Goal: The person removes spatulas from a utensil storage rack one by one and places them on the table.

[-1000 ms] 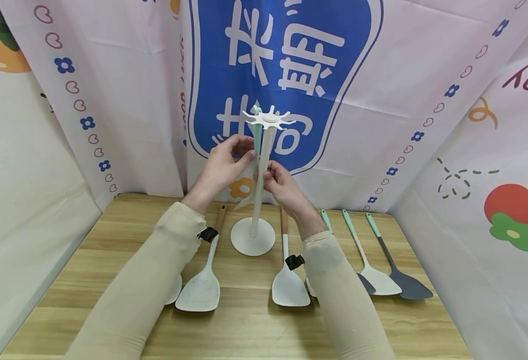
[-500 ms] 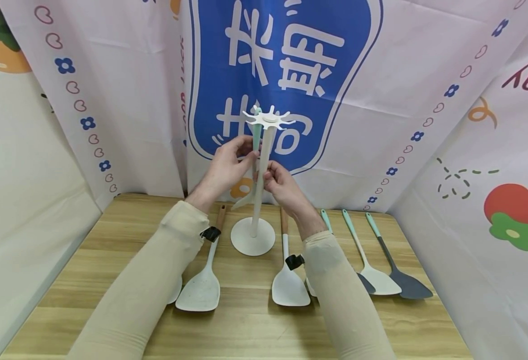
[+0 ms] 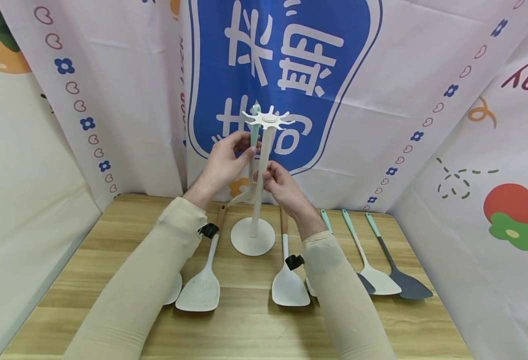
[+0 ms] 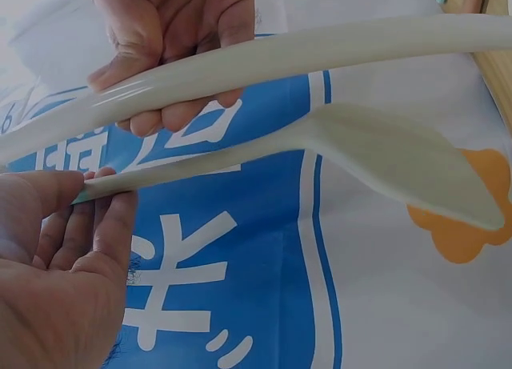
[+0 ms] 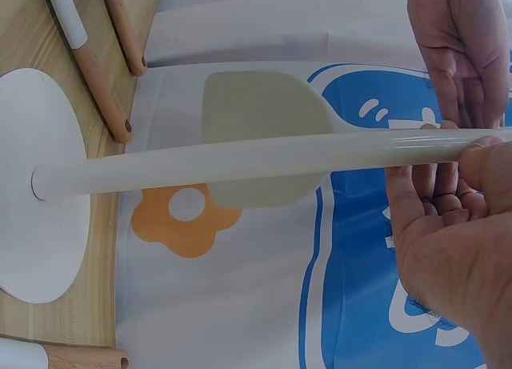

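Note:
A white stand's round base (image 3: 251,246) rests on the wooden table. Its upright pole (image 5: 240,165) carries a ring of hooks (image 3: 270,119) on top. My right hand (image 3: 286,189) grips the pole around mid-height. Left of the pole, my left hand (image 3: 227,157) pinches the mint-green handle of a spatula (image 4: 408,157) between thumb and fingers. The spatula hangs blade down behind the pole, apart from it in the left wrist view. Its handle end (image 3: 256,109) is up at the hooks; whether it is hooked I cannot tell.
White spatulas with wooden handles lie either side of the base, one left (image 3: 201,289) and one right (image 3: 291,287). Farther right lie mint-handled ones, including a white spatula (image 3: 378,280) and a dark grey spatula (image 3: 410,285). A printed cloth (image 3: 367,120) hangs behind the table.
The spatula's blade has swung out to the left, away from the pole, and its handle has shifted slightly left. My right hand and the stand have stayed put.

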Demonstrator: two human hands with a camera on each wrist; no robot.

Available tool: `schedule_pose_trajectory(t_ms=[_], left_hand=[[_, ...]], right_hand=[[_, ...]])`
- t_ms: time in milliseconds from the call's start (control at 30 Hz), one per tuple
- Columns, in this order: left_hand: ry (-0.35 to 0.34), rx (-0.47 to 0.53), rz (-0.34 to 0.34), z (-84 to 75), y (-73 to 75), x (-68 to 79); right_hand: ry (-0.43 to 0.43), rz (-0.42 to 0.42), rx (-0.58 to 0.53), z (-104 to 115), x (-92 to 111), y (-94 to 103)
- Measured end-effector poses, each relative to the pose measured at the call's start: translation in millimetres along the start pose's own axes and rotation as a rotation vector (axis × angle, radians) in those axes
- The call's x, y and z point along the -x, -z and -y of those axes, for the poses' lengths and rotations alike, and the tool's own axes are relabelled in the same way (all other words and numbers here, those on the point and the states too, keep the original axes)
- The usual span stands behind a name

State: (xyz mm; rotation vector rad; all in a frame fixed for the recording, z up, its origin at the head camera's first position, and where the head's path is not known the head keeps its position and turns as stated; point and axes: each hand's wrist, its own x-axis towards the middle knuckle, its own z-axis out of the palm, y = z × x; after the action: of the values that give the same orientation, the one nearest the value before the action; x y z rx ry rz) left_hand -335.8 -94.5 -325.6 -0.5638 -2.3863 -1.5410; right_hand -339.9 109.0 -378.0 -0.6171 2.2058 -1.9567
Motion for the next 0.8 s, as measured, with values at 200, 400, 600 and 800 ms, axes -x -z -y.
schedule_pose_trajectory(t_ms=[200, 400, 600, 800], left_hand=[[0.003, -0.002, -0.007, -1.3, 2.4, -1.3], [-0.009, -0.013, -0.024, -1.2, 5.4, -3.2], [0.022, -0.015, -0.076, 1.4, 12.4, -5.0], [0.053, -0.002, -0.106, 7.8, 19.4, -3.6]], right_hand=[[0.001, -0.001, 0.011, 1, 1, 0.0], [0.001, 0.0, 0.013, 0, 0, -0.2], [-0.019, -0.004, 0.029, 2, 0, -0.4], [-0.041, -0.002, 0.027, 3, 1, -0.5]])
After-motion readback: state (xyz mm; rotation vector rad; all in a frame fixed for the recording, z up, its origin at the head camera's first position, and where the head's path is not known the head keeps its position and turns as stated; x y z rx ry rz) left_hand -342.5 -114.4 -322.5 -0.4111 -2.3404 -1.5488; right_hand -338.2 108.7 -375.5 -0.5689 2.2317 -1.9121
